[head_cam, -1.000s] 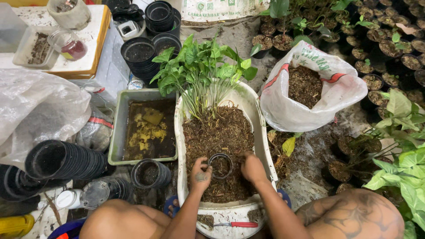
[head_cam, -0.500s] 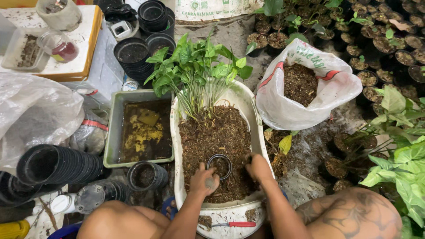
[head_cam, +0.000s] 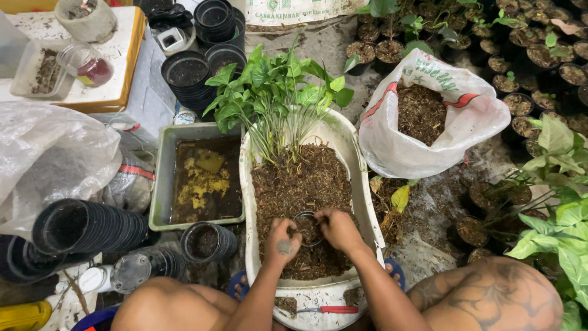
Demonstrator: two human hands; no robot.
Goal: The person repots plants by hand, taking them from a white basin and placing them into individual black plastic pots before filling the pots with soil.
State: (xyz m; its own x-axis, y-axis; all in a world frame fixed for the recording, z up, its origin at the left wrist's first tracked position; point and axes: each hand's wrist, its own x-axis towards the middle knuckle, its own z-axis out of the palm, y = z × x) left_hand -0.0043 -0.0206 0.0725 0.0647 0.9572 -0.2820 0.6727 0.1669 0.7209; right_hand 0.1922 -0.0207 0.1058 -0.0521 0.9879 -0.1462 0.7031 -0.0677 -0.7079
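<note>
Both hands work inside a white oval tub (head_cam: 354, 160) filled with brown potting mix (head_cam: 300, 184). A small black pot (head_cam: 306, 228) sits sunk in the mix near the tub's middle, its rim just showing. The left hand (head_cam: 283, 241) is at the pot's left edge, fingers curled in on a pinch of mix; whether it also grips the rim cannot be told. The right hand (head_cam: 337, 228) lies at the pot's right edge, fingers bent over the rim and touching it.

A clump of green seedlings (head_cam: 275, 92) stands rooted at the tub's far end, leaves spilling past the rim. The stretch of mix between seedlings and pot is open. Near the tub's close rim lies a red-handled tool (head_cam: 324, 309), apart from both hands.

Left of the tub, touching its wall, is a grey tray (head_cam: 160, 178) holding dark water and yellow scraps. Stacks of black pots (head_cam: 92, 225) lie on their sides further left, and one black pot (head_cam: 205, 240) stands just beside the tub's left wall. Right of the tub, a white sack (head_cam: 392, 147) of mix stands open, close to the rim. Rows of filled nursery pots (head_cam: 539, 67) crowd the right side.
</note>
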